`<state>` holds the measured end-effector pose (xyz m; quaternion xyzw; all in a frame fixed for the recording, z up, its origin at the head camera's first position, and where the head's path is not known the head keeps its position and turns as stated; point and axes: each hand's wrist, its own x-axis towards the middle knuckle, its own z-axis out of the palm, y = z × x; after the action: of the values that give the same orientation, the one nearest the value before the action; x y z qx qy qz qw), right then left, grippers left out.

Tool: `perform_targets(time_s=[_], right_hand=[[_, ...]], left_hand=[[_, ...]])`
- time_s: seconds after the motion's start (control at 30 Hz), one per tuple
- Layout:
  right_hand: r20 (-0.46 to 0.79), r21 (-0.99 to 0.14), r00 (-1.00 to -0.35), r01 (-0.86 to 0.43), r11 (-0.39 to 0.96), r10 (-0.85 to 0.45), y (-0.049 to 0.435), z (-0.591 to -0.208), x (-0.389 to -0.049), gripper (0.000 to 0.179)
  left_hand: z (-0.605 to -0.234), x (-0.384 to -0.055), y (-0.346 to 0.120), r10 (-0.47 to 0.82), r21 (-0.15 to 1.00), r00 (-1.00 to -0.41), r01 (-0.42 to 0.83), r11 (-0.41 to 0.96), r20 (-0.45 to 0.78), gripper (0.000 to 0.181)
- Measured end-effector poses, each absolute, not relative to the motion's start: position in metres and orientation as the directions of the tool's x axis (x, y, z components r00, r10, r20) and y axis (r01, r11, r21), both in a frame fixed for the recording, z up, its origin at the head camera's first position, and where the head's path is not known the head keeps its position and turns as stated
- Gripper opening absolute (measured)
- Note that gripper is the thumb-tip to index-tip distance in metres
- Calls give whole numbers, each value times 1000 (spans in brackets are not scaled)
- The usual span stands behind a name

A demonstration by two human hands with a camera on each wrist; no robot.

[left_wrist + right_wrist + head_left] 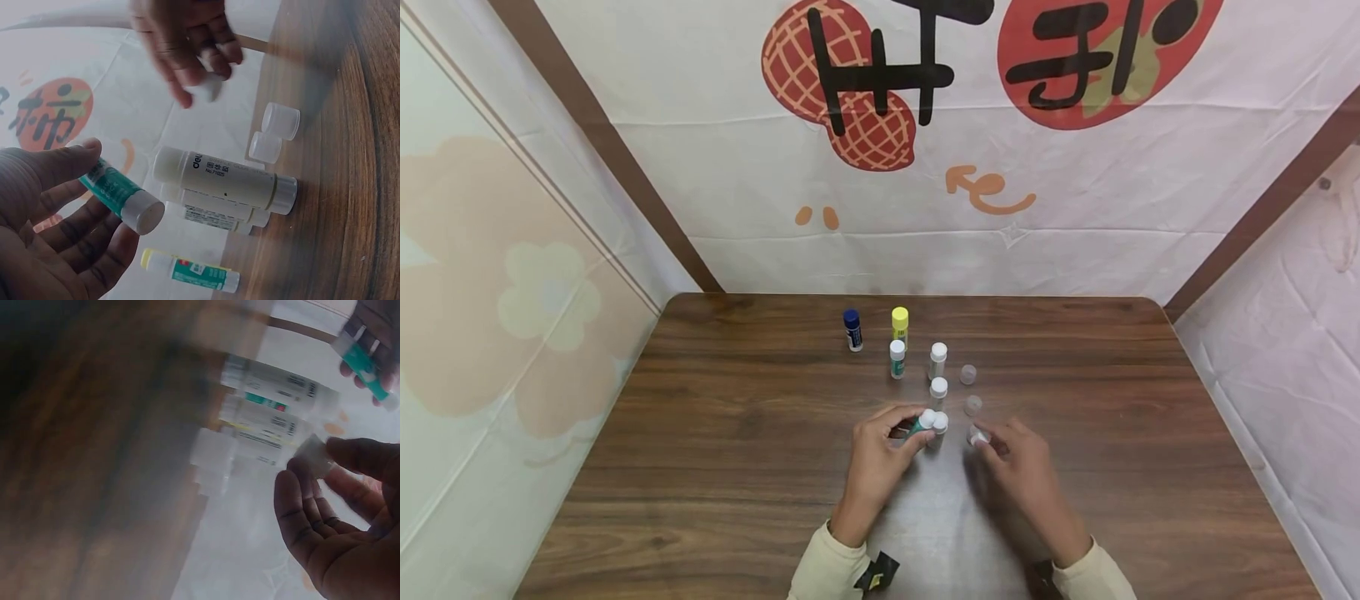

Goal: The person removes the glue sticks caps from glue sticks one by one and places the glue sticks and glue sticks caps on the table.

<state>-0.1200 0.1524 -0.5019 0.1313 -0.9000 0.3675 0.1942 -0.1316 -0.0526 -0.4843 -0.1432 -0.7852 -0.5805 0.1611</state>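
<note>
My left hand [880,458] grips a teal-labelled glue stick [115,190] between thumb and fingers, tilted, with a white end outward. In my right hand [1026,467], thumb and fingertips pinch a small translucent white cap [315,455]. Close by the left hand, white deli glue sticks [219,175] stand upright in a row leading away from me. The nearest white glue stick [940,427] overlaps the held one in the head view. Right of that row, two clear caps [968,374] rest on the table, beyond the right hand.
Farther back stand a teal-labelled glue stick with a white top [897,360], a yellow-capped one [900,318] behind it and a dark blue-capped one [852,325] to the left. The wooden table [737,417] meets a printed cloth backdrop [925,258] at its far edge.
</note>
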Motion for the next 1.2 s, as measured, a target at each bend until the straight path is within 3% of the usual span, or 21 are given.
perform_targets(time_s=[0.2, 0.43, 0.73, 1.2], right_hand=[[287, -614, -955, -248, 750, -81, 157, -514, -118, 22], [236, -529, -963, -242, 814, -133, 160, -525, -121, 21], [164, -511, -973, -225, 830, -163, 160, -526, -124, 16], [170, -498, -970, -235, 835, -172, 159, -527, -125, 17]], left_hand=[[-485, -131, -53, 32, 892, -933, 351, 284, 357, 29], [-488, -129, -54, 33, 901, -951, 301, 311, 306, 26], [-493, -126, -53, 80, 932, -978, 206, 300, 190, 23], [-509, -121, -40, 137, 920, -981, 177, 350, 137, 22]])
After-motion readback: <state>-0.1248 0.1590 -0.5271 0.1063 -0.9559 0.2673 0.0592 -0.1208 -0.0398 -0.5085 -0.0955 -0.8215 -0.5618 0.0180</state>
